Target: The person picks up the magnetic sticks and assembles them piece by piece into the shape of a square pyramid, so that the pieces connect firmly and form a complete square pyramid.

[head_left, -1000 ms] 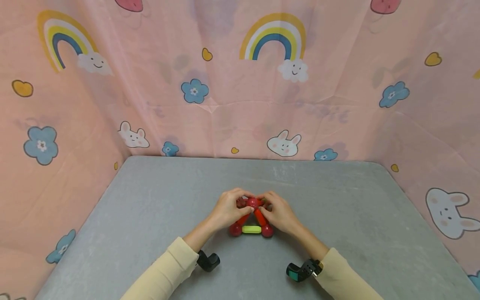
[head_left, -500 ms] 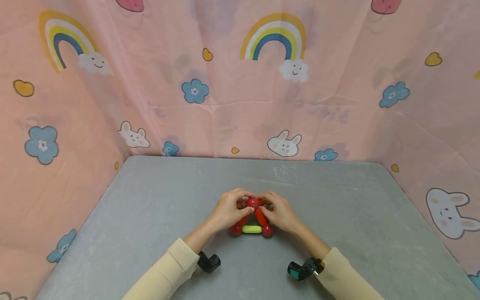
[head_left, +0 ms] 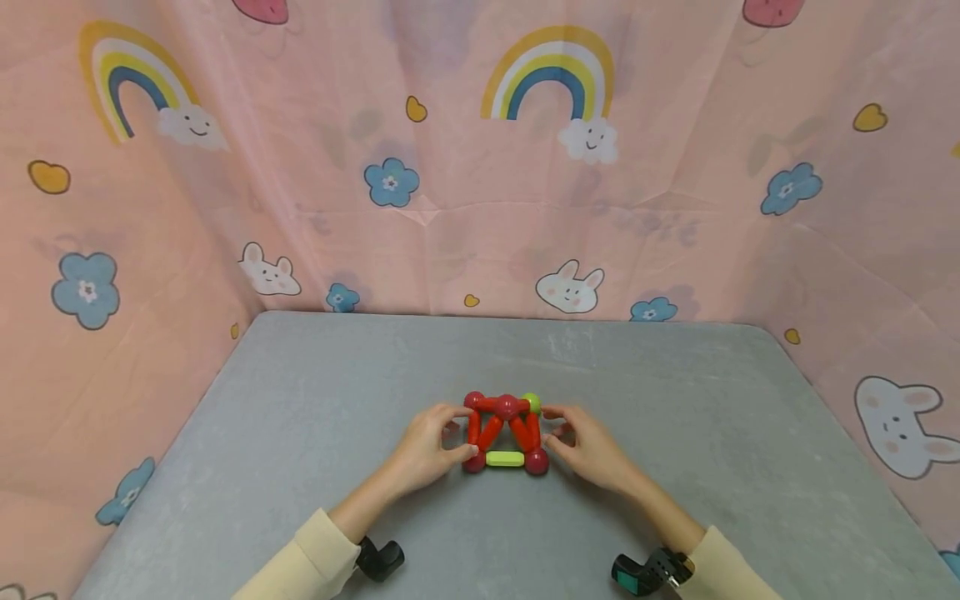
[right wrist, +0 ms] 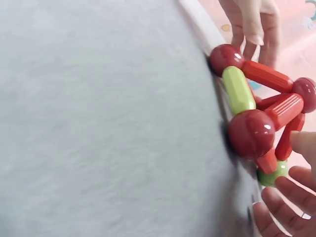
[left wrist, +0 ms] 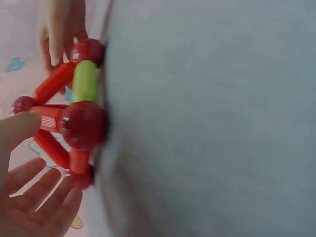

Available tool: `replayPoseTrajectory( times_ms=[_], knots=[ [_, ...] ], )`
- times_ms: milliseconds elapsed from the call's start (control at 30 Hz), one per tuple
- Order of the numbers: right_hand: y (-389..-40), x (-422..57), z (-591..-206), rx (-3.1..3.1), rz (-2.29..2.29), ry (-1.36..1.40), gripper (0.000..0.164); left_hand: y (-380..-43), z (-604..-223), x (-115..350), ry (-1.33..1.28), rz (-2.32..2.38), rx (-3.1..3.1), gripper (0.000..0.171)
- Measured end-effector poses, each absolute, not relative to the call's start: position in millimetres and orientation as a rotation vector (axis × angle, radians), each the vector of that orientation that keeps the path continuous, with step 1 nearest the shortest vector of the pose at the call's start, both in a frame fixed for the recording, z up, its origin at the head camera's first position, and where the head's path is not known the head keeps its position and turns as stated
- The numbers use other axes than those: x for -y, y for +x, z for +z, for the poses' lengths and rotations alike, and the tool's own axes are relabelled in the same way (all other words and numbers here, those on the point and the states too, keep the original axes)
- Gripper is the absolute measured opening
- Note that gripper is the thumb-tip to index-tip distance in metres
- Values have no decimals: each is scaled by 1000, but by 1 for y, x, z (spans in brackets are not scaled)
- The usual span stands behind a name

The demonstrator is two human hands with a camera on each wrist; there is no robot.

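A toy frame of magnetic rods and balls stands on the table, its raised red ball at the top. Red rods slope down from it, and a yellow-green rod joins two dark red balls in front. Behind are a red ball and a green ball. My left hand lies beside the left side, fingers loosely spread; whether its thumb touches is unclear. On the other side my right hand is likewise relaxed, fingers close to the green ball.
The grey table extends around the frame. A pink patterned cloth hangs along its back and sides. Black wrist cameras sit on the left wrist and the right wrist.
Both hands have let go of the top red ball and moved apart, down to the sides of the frame. The back red and green balls now show. The frame stays standing.
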State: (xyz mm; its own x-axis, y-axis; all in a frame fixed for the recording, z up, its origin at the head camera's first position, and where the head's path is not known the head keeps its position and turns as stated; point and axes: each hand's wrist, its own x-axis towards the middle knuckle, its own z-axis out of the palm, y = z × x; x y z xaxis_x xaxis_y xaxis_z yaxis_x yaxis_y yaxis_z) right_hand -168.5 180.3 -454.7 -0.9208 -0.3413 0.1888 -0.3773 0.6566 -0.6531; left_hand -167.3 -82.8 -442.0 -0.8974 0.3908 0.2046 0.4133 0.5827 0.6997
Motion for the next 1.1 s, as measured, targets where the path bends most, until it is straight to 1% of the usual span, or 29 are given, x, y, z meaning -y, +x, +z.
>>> replayPoseTrajectory(
  times_ms=[300,533,733,1100],
  knots=[
    [-159,-183,-456,2927,1036,666,53,-158,-454,90,-747,-1118,2869,55],
    [-160,-180,-455,2976,967,719,61,-157,-455,87,-730,-1061,2875,53],
    [-164,-181,-455,2931,972,776,60,-163,-456,85,-710,-1090,2854,50],
    [-186,-182,-452,2976,1064,737,60,-186,-456,80,-672,-1134,2854,47]
  ],
)
